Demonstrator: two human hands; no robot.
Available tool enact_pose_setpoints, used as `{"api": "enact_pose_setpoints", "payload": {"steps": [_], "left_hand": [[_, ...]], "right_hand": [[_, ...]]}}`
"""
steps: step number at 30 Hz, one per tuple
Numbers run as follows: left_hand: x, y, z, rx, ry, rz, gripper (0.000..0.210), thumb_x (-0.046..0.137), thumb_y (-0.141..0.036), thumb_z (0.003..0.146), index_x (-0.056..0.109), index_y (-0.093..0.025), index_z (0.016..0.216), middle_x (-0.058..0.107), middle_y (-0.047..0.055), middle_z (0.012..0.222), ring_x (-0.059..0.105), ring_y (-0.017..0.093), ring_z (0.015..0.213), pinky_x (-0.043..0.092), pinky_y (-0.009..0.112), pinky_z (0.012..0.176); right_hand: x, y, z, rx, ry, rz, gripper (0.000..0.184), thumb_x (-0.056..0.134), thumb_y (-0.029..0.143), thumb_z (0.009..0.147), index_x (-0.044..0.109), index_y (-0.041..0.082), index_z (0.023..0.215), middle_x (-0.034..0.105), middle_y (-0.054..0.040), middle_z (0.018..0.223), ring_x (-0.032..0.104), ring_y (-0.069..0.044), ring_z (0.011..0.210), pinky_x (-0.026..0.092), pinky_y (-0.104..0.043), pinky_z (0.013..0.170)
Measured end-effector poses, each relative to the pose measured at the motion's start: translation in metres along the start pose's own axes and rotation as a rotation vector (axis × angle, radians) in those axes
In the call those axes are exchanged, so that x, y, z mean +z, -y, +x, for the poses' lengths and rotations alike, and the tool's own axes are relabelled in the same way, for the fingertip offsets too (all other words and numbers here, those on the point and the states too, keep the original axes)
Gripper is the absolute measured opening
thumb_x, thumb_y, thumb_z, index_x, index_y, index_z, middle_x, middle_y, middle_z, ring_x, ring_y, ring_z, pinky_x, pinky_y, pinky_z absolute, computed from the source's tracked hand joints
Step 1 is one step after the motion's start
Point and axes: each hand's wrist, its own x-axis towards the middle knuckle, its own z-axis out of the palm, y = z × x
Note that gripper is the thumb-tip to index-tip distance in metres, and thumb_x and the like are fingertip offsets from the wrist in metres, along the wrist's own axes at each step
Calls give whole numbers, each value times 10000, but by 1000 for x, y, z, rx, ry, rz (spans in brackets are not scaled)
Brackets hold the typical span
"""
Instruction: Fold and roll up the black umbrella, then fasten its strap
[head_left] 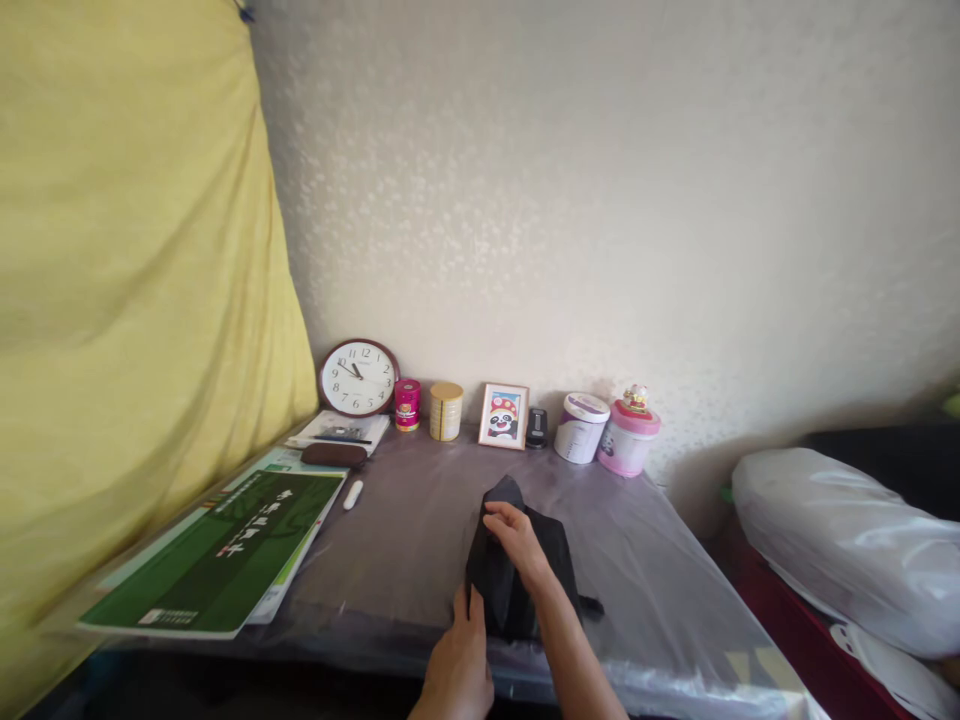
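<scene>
A piece of black folded fabric [551,550], its kind unclear, lies near the front edge of the table. From its lower right side sticks out a short dark end [592,606], perhaps a strap. My right hand [514,537] reaches over the upper left part, with thumb and fingers closed on a fold. At the lower left edge, my left hand [463,645] grips the cloth, its fingertips partly hidden against the black material.
Plastic film covers the table [390,560]. Green books [225,550], a brown case [334,455] and a small white object [353,495] lie left. Along the wall stand a clock [360,377], a framed panda picture [503,415] and several canisters [582,428].
</scene>
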Motion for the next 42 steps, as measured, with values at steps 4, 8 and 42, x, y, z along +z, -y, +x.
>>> {"api": "enact_pose_setpoints", "payload": {"steps": [4, 8, 42], "left_hand": [[-2, -6, 1, -22, 35, 37, 855, 428, 73, 600, 172, -112, 1394, 179, 195, 1471, 588, 244, 1041, 474, 310, 843], [0, 0, 1, -23, 41, 80, 771, 438, 18, 664, 192, -83, 1387, 191, 209, 1465, 579, 245, 1058, 476, 313, 851], [-15, -13, 24, 28, 152, 129, 939, 405, 62, 507, 100, -83, 1383, 25, 124, 1472, 70, 230, 1369, 180, 345, 1124]], "right_hand": [[7, -20, 9, -34, 25, -210, 245, 573, 241, 668, 653, 143, 878, 598, 32, 563, 525, -116, 547, 380, -237, 548], [11, -22, 9, -60, 73, -511, 227, 526, 211, 714, 649, 154, 895, 661, 10, 609, 581, -134, 600, 397, -235, 589], [-19, -42, 74, -302, -1, -951, 234, 451, 216, 855, 682, 237, 885, 659, -26, 1099, 507, -178, 1121, 293, -316, 997]]}}
